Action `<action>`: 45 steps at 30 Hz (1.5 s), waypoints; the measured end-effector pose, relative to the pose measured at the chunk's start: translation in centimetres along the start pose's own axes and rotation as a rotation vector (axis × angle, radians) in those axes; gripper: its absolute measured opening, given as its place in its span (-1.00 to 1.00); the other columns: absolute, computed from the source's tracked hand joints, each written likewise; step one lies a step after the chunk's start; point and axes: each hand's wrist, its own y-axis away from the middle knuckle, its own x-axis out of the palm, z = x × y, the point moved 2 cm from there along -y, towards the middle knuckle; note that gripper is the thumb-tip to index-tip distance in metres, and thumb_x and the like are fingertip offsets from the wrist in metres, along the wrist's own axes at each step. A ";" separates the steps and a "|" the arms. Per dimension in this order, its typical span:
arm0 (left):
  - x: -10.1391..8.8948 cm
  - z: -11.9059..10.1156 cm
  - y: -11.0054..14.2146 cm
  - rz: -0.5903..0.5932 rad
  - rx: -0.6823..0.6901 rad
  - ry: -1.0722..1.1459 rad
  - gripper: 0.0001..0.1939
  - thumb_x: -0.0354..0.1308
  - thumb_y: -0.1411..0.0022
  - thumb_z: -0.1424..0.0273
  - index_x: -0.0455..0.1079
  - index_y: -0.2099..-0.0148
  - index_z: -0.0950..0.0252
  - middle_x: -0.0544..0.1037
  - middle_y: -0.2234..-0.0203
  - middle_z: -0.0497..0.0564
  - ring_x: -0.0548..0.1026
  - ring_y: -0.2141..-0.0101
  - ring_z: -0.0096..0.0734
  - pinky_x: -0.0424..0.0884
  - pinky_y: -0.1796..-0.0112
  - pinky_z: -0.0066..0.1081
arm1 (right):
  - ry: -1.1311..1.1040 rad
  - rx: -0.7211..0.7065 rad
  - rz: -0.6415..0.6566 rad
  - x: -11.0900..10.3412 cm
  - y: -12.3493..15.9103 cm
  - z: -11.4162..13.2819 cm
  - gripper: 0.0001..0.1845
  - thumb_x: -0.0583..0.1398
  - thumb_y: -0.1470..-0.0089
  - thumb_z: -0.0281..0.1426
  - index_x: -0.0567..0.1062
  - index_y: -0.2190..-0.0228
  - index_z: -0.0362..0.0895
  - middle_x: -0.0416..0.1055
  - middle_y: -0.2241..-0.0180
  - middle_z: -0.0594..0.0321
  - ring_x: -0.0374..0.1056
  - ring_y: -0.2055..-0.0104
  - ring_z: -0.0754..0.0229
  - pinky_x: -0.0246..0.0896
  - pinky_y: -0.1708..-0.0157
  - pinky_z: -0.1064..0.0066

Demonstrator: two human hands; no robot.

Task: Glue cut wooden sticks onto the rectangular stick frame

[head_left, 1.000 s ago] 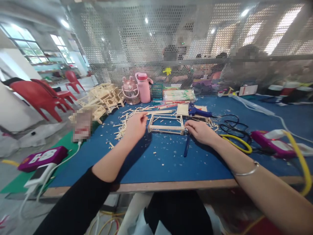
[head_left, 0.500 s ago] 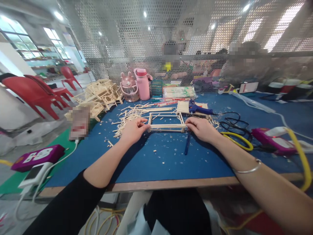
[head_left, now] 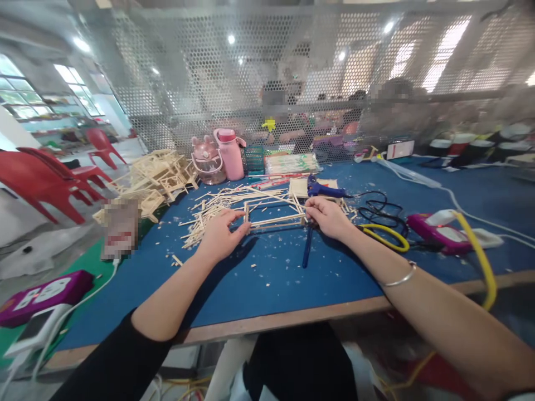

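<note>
Frame [head_left: 278, 223] on tabletop [head_left: 267, 301]. Stick [head_left: 284, 198] now slants over it, pinched in right hand [head_left: 332, 218]; seemingly unfixed. Left hand [head_left: 219, 236] half open at left end.

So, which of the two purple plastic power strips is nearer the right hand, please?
The strip on the blue tabletop; the other strip, far left, lies on green matting.

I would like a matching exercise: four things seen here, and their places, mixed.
1. Small wooden stick frame
2. Blue plastic glue gun
3. Pink bottle with red lid
4. Silver metal bracelet

A. Standing near grey mesh screen
B. Around right forearm
C. Between left hand and right hand
D. Lying beyond right hand

Pairs: 1-C; 2-D; 3-A; 4-B
</note>
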 end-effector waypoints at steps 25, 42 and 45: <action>1.6 -11.7 -2.0 -0.074 0.349 -0.175 -0.74 -0.06 -0.26 0.37 0.42 0.12 0.29 0.56 0.29 0.06 0.46 0.22 -0.25 0.12 -0.03 -0.12 | 0.674 -0.490 0.035 -1.8 1.4 6.7 -0.77 -0.03 -0.16 -0.48 0.42 0.28 -0.20 0.46 0.37 0.08 0.30 0.31 0.13 -0.04 0.14 0.28; 2.2 -9.0 -1.1 0.022 0.235 -0.018 -0.72 -0.07 -0.28 0.33 0.47 0.26 0.24 0.55 0.38 0.04 0.47 0.35 -0.32 0.29 0.34 -0.41 | 0.906 0.250 0.062 -4.9 4.9 4.0 -0.75 0.12 -0.06 -0.20 0.42 0.38 -0.14 0.45 0.42 0.03 0.39 0.35 -0.03 0.16 0.41 0.26; 2.6 -9.0 -0.8 0.026 0.235 -0.018 -0.73 -0.06 -0.27 0.34 0.47 0.27 0.24 0.56 0.38 0.03 0.47 0.35 -0.31 0.29 0.37 -0.41 | 0.944 0.284 0.087 -4.7 6.7 2.1 -0.74 0.15 -0.03 -0.20 0.43 0.38 -0.16 0.43 0.45 0.04 0.38 0.41 0.00 0.15 0.47 0.28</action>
